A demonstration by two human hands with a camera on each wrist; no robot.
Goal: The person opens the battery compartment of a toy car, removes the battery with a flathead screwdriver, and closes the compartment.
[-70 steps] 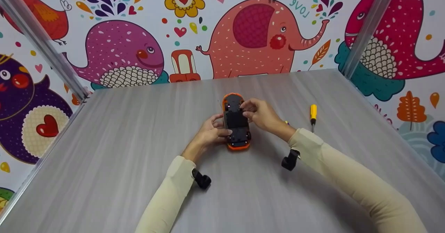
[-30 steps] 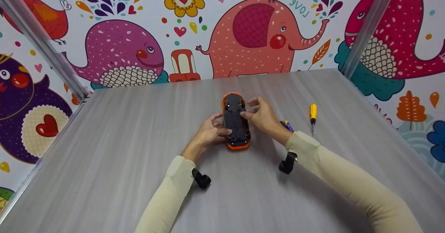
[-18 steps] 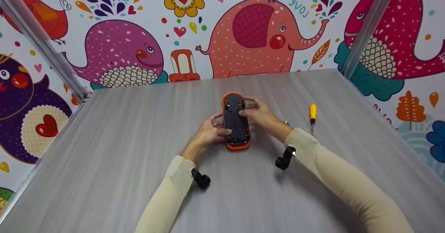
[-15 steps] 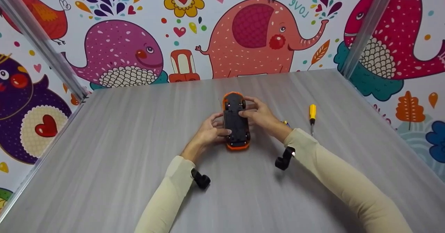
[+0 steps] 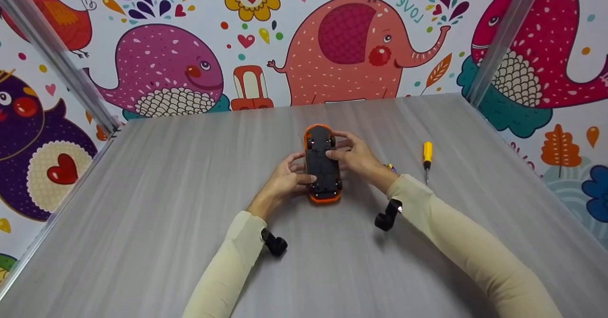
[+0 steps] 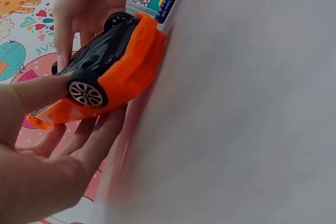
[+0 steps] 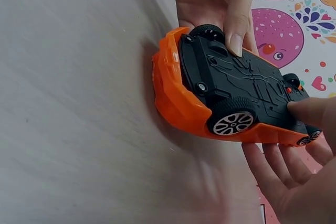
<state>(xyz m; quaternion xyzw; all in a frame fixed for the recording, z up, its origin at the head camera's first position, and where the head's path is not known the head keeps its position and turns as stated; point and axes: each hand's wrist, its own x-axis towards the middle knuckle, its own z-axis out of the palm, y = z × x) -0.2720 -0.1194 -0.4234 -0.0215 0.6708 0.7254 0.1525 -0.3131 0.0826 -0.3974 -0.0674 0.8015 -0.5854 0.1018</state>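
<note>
An orange toy car (image 5: pixel 324 166) is held upside down just over the table, its black underside facing up. My left hand (image 5: pixel 287 178) grips its left side near the lower end, thumb on the underside and fingers beneath the body. On the opposite side my right hand (image 5: pixel 358 159) holds it higher up, thumb pressed on the underside. The right wrist view shows the car's flat black base (image 7: pixel 247 80) and silver-spoked wheels, with both thumbs on the base. Fingertips under the body are partly hidden.
A screwdriver (image 5: pixel 427 156) with a yellow handle lies on the grey table (image 5: pixel 166 213), to the right. Blue-and-yellow batteries (image 6: pixel 168 3) lie behind the right wrist, mostly hidden in the head view. Patterned walls with metal posts (image 5: pixel 506 42) border the table.
A darker rectangle in the middle of the car's underside has given way to an even black surface. My right hand came away briefly, then took hold of the car's right side again.
</note>
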